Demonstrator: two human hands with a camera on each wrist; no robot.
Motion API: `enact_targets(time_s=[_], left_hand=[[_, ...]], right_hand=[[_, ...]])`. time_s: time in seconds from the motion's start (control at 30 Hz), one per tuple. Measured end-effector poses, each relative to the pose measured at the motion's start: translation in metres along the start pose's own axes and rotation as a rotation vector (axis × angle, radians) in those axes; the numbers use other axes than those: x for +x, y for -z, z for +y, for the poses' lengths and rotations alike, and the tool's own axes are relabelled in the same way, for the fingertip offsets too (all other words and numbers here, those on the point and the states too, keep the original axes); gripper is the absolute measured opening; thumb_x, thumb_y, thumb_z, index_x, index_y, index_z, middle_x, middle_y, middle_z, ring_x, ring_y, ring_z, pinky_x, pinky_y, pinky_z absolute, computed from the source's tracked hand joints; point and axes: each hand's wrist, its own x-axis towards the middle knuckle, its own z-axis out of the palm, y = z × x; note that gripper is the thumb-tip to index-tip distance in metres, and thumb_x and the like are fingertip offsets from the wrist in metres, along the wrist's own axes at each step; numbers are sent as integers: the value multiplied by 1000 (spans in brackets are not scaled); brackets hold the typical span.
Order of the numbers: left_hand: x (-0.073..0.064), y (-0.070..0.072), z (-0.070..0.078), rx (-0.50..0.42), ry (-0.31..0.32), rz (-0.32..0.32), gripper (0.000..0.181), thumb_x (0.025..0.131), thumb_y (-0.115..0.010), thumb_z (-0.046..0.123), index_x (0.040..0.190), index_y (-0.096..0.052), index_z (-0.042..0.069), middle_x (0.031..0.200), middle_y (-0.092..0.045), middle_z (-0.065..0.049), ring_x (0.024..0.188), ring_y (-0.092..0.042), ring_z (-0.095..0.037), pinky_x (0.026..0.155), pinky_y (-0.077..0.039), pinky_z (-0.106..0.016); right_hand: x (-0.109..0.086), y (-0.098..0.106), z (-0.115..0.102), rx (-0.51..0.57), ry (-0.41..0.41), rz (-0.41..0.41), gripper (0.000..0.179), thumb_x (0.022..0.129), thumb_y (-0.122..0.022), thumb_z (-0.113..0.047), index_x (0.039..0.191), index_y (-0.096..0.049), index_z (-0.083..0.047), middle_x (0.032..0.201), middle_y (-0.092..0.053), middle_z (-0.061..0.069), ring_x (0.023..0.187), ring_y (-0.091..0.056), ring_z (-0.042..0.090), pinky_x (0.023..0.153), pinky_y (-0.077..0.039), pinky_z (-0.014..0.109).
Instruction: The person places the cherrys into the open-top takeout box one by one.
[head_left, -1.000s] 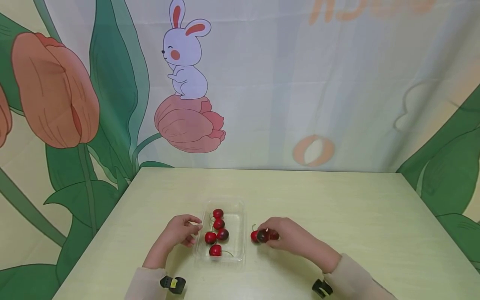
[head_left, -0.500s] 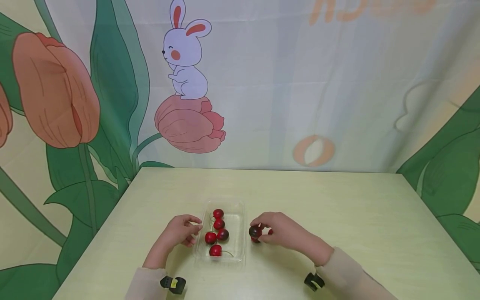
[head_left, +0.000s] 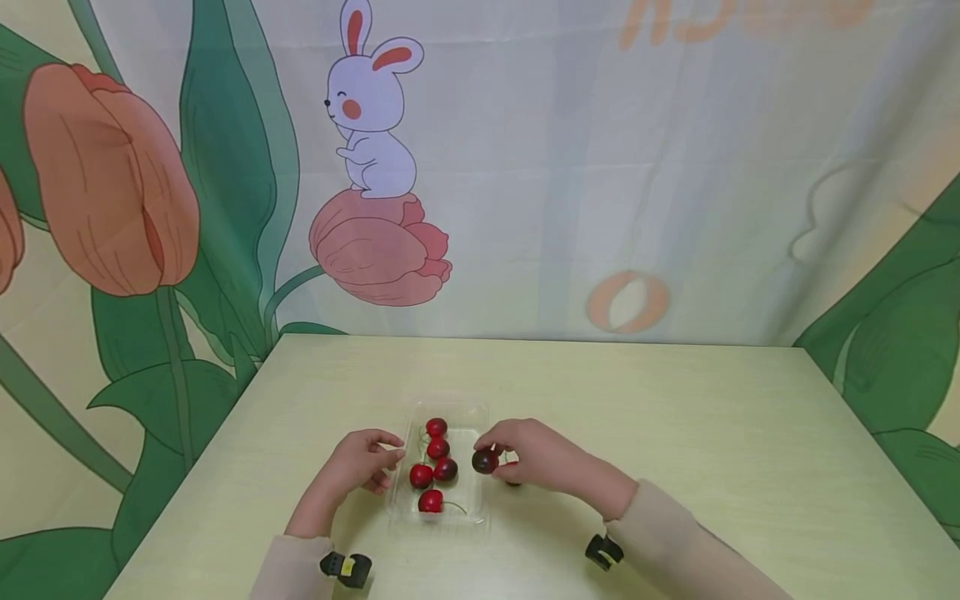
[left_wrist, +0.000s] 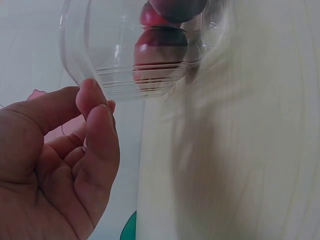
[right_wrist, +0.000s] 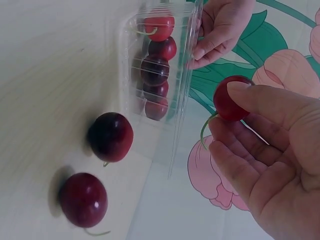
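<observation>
Held cherry: the round, dark red fruit (head_left: 485,461) is raised off the tabletop (head_left: 675,400), overlapping the 3 o'clock wall of the clear container (head_left: 465,483) in the head view, with 12 at the far side.
Right hand: its thumb and fingers (head_left: 536,454) are clamped on that cherry's sides; the curved green stem hangs free in the right wrist view.
Left hand: at 9 o'clock of the container (head_left: 360,462), thumb and fingertip pinched on the thin rim.
Cherries inside: five fruits (head_left: 446,469) on the container floor, mostly towards its 9 o'clock half; the nearest one's pale stem points between 3 and 4 o'clock.
Loose cherries: two on the tabletop (right_wrist: 111,137), towards 3 o'clock of the container, largely hidden behind the right hand in the head view.
Cherry handling: probably light, firm-skinned yet easily bruised, and slick enough to slip or roll; a gentle hold round the fruit's widest part looks safest, since the stem could snap off.
Container handling: likely very light and springy, so it may skid or flex if nudged; the rim gives the best hold.
Surfaces: glossy skins blending red into near-black; transparent, ribbed plastic with rounded corners; smooth, pale, faintly grained tabletop; lightly creased printed cloth (head_left: 517,208) beyond, towards 12 o'clock.
</observation>
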Motion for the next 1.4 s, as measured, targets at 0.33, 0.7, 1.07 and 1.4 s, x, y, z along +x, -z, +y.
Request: enact_targets(time_s=[0.33, 0.7, 1.07, 1.4], left_hand=[[2, -1, -1, -3, -1, -3, 28, 100, -65, 13, 122, -65, -4, 88, -68, -12, 55, -60, -14, 56, -59, -27], [3, 0, -1, 8, 2, -7, 28, 100, -65, 14, 122, -65, -3, 88, -68, -12, 55, -60, -14, 56, -59, -27], [4, 0, -1, 14, 0, -9, 29, 100, -65, 14, 122, -65, -4, 88, -68, -12, 55, -61, -14, 57, -60, -27], [4, 0, -2, 1, -9, -12, 28, 100, -65, 13, 122, -64, -4, 86, -67, -12, 55, -60, -14, 56, -60, -27]], right_hand=[[16, -5, -11, -15, -41, -69, 31, 90, -75, -5, 121, -72, -5, 115, -74, 9, 103, -69, 21, 96, -57, 36], [35, -16, -11, 0, -50, -140, 30, 88, -76, -4, 118, -75, -8, 116, -76, 5, 99, -68, 14, 94, -56, 31], [48, -28, -10, -12, -36, -237, 28, 88, -77, -4, 116, -76, -7, 107, -77, 3, 91, -66, 9, 87, -54, 21], [53, -35, -11, -41, -13, -254, 24, 87, -78, -4, 111, -77, -8, 101, -77, 2, 86, -63, 6, 85, -54, 19]])
